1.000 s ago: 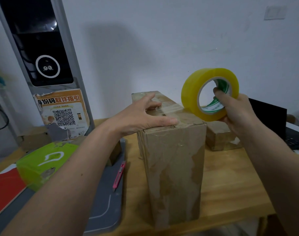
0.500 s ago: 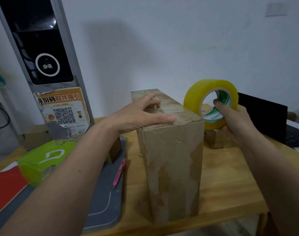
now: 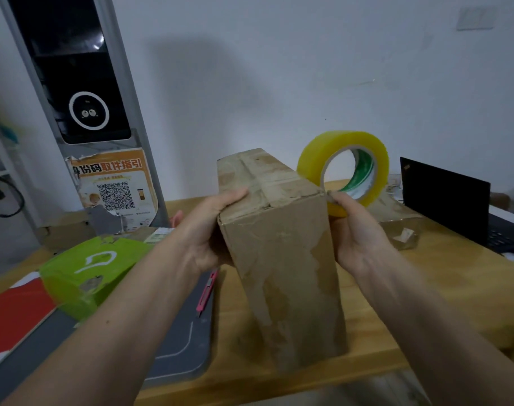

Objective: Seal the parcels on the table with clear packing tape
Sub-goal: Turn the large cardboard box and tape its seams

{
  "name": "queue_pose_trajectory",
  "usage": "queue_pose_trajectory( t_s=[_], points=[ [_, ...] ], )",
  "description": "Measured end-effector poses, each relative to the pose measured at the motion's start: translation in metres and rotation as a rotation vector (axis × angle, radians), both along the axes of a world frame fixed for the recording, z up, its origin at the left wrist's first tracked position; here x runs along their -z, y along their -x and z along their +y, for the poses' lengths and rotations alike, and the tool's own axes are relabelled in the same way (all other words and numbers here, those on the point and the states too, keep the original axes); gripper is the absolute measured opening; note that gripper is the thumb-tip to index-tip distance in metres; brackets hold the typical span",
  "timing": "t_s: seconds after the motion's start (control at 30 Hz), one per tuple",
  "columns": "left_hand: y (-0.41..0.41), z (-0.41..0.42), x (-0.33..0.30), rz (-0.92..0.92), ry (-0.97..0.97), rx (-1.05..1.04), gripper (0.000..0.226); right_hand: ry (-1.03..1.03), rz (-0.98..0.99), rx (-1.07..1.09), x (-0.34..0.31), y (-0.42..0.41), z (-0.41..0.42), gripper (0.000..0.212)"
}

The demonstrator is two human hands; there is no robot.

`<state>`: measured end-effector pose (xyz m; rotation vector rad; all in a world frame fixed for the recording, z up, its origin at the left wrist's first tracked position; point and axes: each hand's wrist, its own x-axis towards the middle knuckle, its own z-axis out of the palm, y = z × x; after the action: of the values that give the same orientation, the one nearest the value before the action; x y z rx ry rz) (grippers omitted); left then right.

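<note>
A: Status check. Step in hand?

B: Positioning, by my read. The box (image 3: 279,259) stands on end on the table (image 3: 425,303), long axis vertical, its narrow top face running away from the camera toward the wall. No fresh strip laid yet that I can see.

A: Hands?

B: The left hand (image 3: 204,232) grips the box's upper left edge, thumb curled over the top. The right hand (image 3: 357,230) is at the box's upper right corner, fingers wrapped round the tape roll (image 3: 342,168). The roll sits upright, just right of the box top, hole facing the camera.

A: Tape end free?

B: Cannot tell; the film is clear and the frame is soft there.

A: Next move?

B: Likely find the loose end, stick it on the near face below the top edge, then pull along the centre seam. A pink knife (image 3: 206,291) lies left of the box for cutting.
</note>
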<state>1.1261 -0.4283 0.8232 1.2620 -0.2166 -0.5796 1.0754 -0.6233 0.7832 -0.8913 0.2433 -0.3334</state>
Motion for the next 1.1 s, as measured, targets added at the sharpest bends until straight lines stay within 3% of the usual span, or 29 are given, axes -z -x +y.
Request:
queue_pose_trajectory(
  t_s=[0.07, 0.13, 0.27, 0.47, 0.6, 0.7, 0.83, 1.0, 1.07, 1.1],
  points=[
    [0.003, 0.004, 0.01, 0.044, 0.123, -0.005, 0.046, 0.041, -0.025, 0.01, -0.016, -0.002, 0.006, 0.04],
    [0.007, 0.006, 0.024, 0.118, 0.242, -0.044, 0.024, 0.149, -0.102, 0.081, -0.029, -0.006, 0.009, 0.039],
    [0.009, 0.01, 0.065, 0.304, 0.373, -0.107, 0.031, 0.454, -0.164, 0.183, -0.03, -0.012, 0.02, 0.041],
    [0.012, 0.019, 0.119, 0.478, 0.4, -0.154, 0.04, 0.586, -0.07, 0.104, 0.007, -0.015, 0.04, 0.05],
    [0.006, 0.031, 0.135, 0.309, 0.191, -0.243, 0.026, 0.682, -0.051, 0.092, 0.015, -0.021, 0.062, 0.044],
    [0.007, 0.035, 0.135, 0.141, -0.027, -0.306, 0.036, 0.797, -0.018, 0.019, 0.032, -0.024, 0.082, 0.043],
    [0.012, 0.041, 0.144, 0.055, 0.027, -0.256, 0.058, 0.876, 0.016, -0.016, 0.047, -0.027, 0.101, 0.054],
    [0.013, 0.041, 0.152, -0.095, 0.185, -0.174, 0.04, 0.916, 0.117, -0.011, 0.057, -0.027, 0.102, 0.047],
    [0.01, 0.044, 0.154, -0.174, 0.14, -0.118, 0.025, 0.941, 0.16, 0.016, 0.06, -0.026, 0.101, 0.039],
    [0.006, 0.046, 0.157, -0.205, 0.084, -0.101, 0.034, 0.944, 0.169, 0.028, 0.061, -0.025, 0.101, 0.036]
  ],
)
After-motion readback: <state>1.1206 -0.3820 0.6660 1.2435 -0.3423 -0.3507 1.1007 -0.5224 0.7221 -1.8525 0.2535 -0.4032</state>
